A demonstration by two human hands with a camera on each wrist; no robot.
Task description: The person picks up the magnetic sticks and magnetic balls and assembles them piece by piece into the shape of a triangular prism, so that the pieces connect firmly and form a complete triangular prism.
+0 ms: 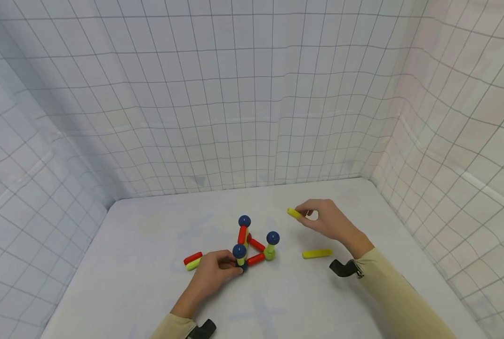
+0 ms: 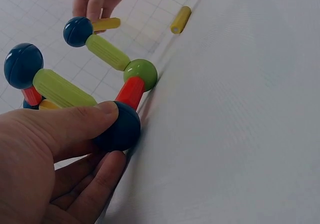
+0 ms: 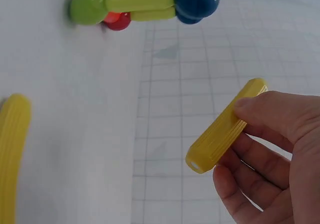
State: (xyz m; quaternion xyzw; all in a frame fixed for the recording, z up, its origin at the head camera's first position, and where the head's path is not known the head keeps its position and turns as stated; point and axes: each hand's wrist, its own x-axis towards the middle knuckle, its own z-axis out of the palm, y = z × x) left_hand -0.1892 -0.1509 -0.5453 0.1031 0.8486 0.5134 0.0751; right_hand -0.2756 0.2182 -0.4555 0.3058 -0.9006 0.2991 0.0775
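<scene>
A frame of rods and balls stands mid-table: red rods (image 1: 256, 258) meet a green ball (image 1: 269, 254) low down, and light-green rods (image 2: 107, 52) rise to blue balls (image 1: 273, 238). A red rod (image 1: 242, 235) spans two of the upper blue balls. My left hand (image 1: 211, 273) pinches a lower blue ball (image 2: 125, 130) at the near-left corner between thumb and fingers. Right of the frame and above the table, my right hand (image 1: 327, 220) holds a short yellow rod (image 3: 225, 126) between thumb and fingers, its end apart from the frame.
On the table to the right lies another yellow rod (image 1: 317, 254), slightly curved in the right wrist view. Left of my left hand, a red rod (image 1: 193, 258) and a light-green rod (image 1: 194, 264) lie side by side. Grid-patterned white sheets (image 1: 252, 94) enclose the table's back and sides.
</scene>
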